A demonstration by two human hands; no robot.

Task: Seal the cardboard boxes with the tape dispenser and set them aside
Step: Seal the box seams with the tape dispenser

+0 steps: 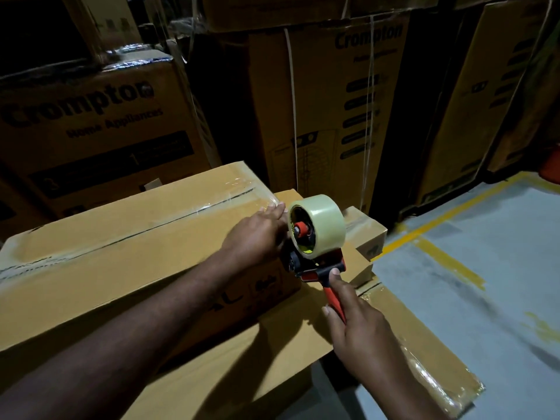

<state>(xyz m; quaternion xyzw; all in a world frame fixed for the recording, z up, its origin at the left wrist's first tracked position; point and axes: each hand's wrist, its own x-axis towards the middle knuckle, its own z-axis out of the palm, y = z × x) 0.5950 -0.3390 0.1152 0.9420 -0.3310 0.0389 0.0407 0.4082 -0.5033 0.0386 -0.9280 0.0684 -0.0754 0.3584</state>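
Item one: upper cardboard box (121, 237), long and plain brown, lying from 9 o'clock toward centre. Its flaps are closed, clear tape runs shiny along the top seam, and its contents are not visible. Item two: lower cardboard box (272, 359), wider, directly beneath the first and carrying it. It reaches out to 5 o'clock, is closed with taped seams, and its contents are hidden. Item three: small box (371, 234), just past centre toward 3 o'clock. It is also closed, with clear tape over its top. Item four: tape dispenser (315, 253), orange and black, standing at the right end of the upper box just below centre. Its tape roll (321, 225), clear and nearly full, is uppermost. The left hand (257, 234) lies at the top right end of the upper box beside the roll, fingers straight and together, pressed flat on the taped edge. The right hand (357, 322), at 5 o'clock, grips the dispenser's orange handle with fingers curled round it and one digit stretched up to the frame. Background, 10 to 2 o'clock: stacked printed cartons (91, 125), strapped and closed, marked "Crompton". At 3 to 4 o'clock: grey floor (500, 237) with yellow lines (448, 219).
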